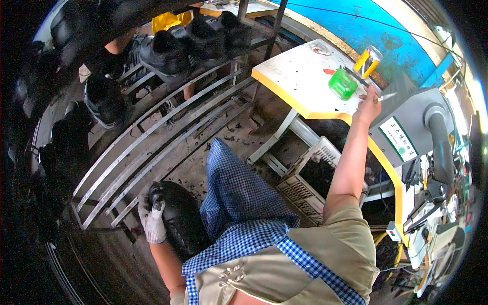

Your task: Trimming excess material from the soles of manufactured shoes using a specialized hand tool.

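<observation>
Blue surface [376, 30] fills the back, behind a white table [290, 68] with a yellow edge. At the lower left, one black shoe [180, 218] is just beside the checked apron [244, 190], on the person's left side. The left hand [152, 218], in a white glove, is half closed and grips the shoe near its opening; the fingertips are partly hidden. To the right, the bare right hand [368, 104] is nearly closed, with the fingers bent around a thin tool [389, 96] whose pale tip points to the right. This hand is over the table, near its front edge, and just beside a green cup [342, 85]. A dark stick [353, 74] passes at the cup's rim; I cannot tell if the hand touches it. Grey machine [414, 122] stands close on the right side of this hand, so the wider room is to the left, over the white top. Below the table edge is a pale crate [305, 201]. Between this crate and the metal rack [150, 122] lies dusty floor [259, 127]. More black shoes [165, 56] stand on the rack.
</observation>
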`<state>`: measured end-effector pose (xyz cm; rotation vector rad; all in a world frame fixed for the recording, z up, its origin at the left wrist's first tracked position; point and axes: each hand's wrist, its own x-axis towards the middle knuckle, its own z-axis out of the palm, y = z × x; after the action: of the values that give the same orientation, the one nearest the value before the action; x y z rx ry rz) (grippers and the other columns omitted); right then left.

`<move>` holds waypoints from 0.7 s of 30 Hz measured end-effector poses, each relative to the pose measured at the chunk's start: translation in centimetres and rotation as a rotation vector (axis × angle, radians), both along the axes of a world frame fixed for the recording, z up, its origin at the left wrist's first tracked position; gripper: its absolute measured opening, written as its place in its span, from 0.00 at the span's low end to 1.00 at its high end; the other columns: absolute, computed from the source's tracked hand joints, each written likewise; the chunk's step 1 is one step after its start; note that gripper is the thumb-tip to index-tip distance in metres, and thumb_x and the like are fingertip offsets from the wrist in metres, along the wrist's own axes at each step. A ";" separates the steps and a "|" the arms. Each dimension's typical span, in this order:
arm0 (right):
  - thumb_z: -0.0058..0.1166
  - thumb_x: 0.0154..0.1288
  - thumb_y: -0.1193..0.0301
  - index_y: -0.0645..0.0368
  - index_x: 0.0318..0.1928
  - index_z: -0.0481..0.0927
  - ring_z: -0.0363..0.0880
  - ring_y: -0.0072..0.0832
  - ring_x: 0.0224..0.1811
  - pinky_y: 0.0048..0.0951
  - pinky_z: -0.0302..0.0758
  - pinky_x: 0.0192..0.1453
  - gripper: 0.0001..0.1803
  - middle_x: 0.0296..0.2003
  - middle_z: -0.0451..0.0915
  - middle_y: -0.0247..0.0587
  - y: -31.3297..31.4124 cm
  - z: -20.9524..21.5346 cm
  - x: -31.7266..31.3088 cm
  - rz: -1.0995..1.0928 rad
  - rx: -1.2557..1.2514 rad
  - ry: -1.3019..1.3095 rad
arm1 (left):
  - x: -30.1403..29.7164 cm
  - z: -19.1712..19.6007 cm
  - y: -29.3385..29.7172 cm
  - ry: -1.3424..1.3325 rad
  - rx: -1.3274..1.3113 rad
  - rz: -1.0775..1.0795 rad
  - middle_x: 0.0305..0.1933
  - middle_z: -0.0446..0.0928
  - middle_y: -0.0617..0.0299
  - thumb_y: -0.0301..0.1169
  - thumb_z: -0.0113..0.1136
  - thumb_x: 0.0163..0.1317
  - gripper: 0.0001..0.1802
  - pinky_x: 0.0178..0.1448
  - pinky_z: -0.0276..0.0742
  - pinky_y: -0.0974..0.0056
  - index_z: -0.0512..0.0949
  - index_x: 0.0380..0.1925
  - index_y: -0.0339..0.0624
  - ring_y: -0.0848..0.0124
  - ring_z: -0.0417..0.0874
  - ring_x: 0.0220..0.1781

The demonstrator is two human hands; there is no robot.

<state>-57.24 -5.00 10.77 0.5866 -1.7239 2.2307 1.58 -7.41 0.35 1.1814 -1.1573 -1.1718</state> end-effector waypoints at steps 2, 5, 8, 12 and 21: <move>0.55 0.66 0.66 0.61 0.46 0.78 0.65 0.13 0.23 0.14 0.55 0.17 0.14 0.35 0.80 0.35 -1.1 -0.7 1.2 0.331 -0.304 -0.266 | 0.0 0.6 0.2 -0.008 0.030 -0.019 0.52 0.75 0.57 0.31 0.65 0.49 0.33 0.61 0.67 0.63 0.69 0.57 0.36 0.67 0.74 0.54; 0.53 0.67 0.66 0.62 0.47 0.76 0.62 0.12 0.23 0.13 0.55 0.16 0.13 0.32 0.78 0.34 -2.8 -1.5 7.2 0.801 -0.378 -0.423 | -0.4 1.1 0.1 -0.069 0.057 -0.021 0.55 0.74 0.54 0.29 0.65 0.51 0.32 0.64 0.66 0.61 0.69 0.58 0.34 0.65 0.73 0.58; 0.49 0.70 0.66 0.60 0.47 0.75 0.60 0.12 0.21 0.12 0.54 0.13 0.12 0.31 0.76 0.33 -4.7 -2.9 15.8 1.111 -0.288 -0.626 | -1.6 2.5 -0.9 0.024 0.068 -0.109 0.52 0.76 0.55 0.32 0.68 0.50 0.31 0.62 0.67 0.62 0.71 0.55 0.34 0.66 0.75 0.55; 0.47 0.71 0.62 0.57 0.47 0.77 0.56 0.11 0.15 0.12 0.53 0.12 0.13 0.27 0.75 0.31 -6.5 -6.4 26.7 1.618 -0.069 -0.928 | -1.1 1.5 -1.2 -0.089 0.053 -0.114 0.50 0.77 0.55 0.36 0.69 0.48 0.31 0.60 0.69 0.63 0.73 0.53 0.36 0.67 0.76 0.52; 0.52 0.68 0.66 0.61 0.43 0.80 0.58 0.14 0.12 0.14 0.52 0.13 0.11 0.24 0.77 0.37 -6.6 -8.4 35.5 1.761 0.235 -0.765 | 0.5 1.5 0.2 -0.052 0.031 -0.086 0.52 0.76 0.58 0.37 0.68 0.49 0.32 0.62 0.66 0.64 0.72 0.54 0.37 0.69 0.74 0.55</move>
<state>-21.78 -11.59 2.38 2.1843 -2.0655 3.6575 2.08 -7.22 1.82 1.2019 -1.2440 -1.2337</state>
